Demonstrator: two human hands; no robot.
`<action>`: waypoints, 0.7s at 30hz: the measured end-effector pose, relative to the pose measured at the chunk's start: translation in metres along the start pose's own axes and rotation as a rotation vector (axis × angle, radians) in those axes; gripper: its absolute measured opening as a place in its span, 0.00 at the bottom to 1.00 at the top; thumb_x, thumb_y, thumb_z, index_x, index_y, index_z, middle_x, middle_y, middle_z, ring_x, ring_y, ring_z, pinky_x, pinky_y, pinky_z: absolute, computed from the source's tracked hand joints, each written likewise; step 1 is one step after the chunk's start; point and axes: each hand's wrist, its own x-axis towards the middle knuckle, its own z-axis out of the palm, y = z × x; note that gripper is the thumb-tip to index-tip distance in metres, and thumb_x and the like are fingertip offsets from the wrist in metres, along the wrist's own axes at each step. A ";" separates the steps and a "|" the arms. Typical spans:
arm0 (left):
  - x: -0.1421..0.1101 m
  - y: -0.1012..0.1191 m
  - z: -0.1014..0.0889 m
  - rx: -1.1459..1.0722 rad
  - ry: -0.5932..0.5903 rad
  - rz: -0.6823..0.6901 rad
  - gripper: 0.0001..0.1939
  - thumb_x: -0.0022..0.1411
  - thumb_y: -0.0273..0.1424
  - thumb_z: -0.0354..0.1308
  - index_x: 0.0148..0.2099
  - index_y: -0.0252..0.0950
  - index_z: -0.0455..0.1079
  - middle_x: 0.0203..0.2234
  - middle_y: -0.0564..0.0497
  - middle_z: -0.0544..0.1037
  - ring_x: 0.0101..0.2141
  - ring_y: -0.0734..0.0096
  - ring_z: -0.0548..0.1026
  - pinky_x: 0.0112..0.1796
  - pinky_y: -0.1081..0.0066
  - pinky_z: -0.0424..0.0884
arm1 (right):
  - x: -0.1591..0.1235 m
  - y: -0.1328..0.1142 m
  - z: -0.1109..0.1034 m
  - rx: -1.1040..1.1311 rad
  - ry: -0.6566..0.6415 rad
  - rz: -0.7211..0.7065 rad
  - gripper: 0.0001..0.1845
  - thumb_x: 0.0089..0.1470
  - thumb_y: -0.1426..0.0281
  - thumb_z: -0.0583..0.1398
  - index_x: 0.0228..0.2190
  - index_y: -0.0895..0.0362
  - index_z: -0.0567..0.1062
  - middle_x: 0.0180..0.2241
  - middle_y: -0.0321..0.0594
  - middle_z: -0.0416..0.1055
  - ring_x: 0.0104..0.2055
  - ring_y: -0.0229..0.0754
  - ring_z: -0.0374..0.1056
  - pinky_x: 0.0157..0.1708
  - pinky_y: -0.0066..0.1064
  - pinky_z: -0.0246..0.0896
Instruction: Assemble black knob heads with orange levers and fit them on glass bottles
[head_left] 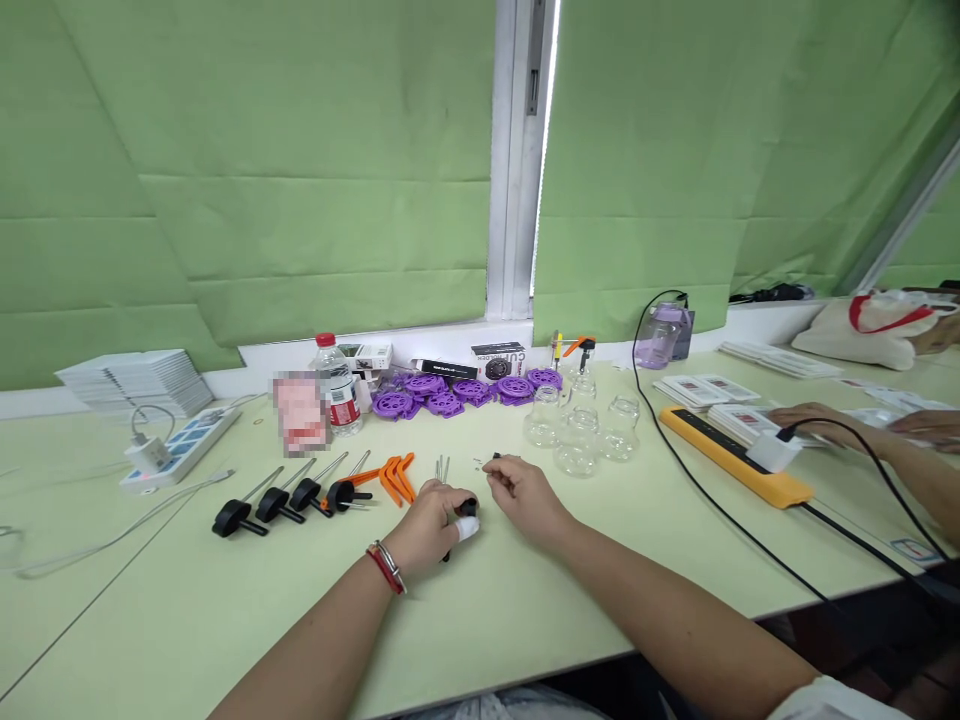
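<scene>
My left hand, with white tape on a finger, is closed around a round black cap with thin metal rods near it. Beside it, my right hand pinches a small black piece just above the table; its kind is too small to tell. Tiny metal bits lie by those fingertips. Several black caps with metal tubes lie in a row to the left. Orange levers are between that row and my left hand.
Clear glass jars stand right of centre, with purple plastic parts and a water bottle behind. A white power strip lies left. A yellow power strip and black cable lie right, near another person's hands.
</scene>
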 end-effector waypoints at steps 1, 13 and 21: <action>0.000 0.000 0.000 0.001 0.001 0.008 0.07 0.57 0.32 0.53 0.27 0.37 0.66 0.21 0.56 0.69 0.30 0.70 0.64 0.39 0.70 0.61 | 0.000 -0.004 0.001 0.057 0.067 -0.055 0.10 0.55 0.73 0.53 0.37 0.58 0.72 0.31 0.40 0.68 0.30 0.37 0.64 0.31 0.28 0.60; 0.000 -0.009 0.006 -0.034 0.053 0.010 0.06 0.57 0.32 0.54 0.32 0.37 0.70 0.26 0.52 0.75 0.34 0.66 0.67 0.40 0.69 0.61 | -0.010 -0.017 0.009 0.080 -0.031 -0.360 0.10 0.55 0.77 0.52 0.36 0.55 0.71 0.34 0.40 0.66 0.36 0.38 0.64 0.35 0.30 0.60; -0.002 -0.004 0.001 0.012 0.037 0.005 0.08 0.59 0.34 0.52 0.34 0.37 0.71 0.25 0.52 0.74 0.34 0.66 0.67 0.41 0.67 0.63 | -0.014 -0.008 0.015 0.054 -0.093 -0.278 0.06 0.52 0.77 0.55 0.32 0.55 0.69 0.36 0.39 0.65 0.32 0.36 0.62 0.32 0.29 0.59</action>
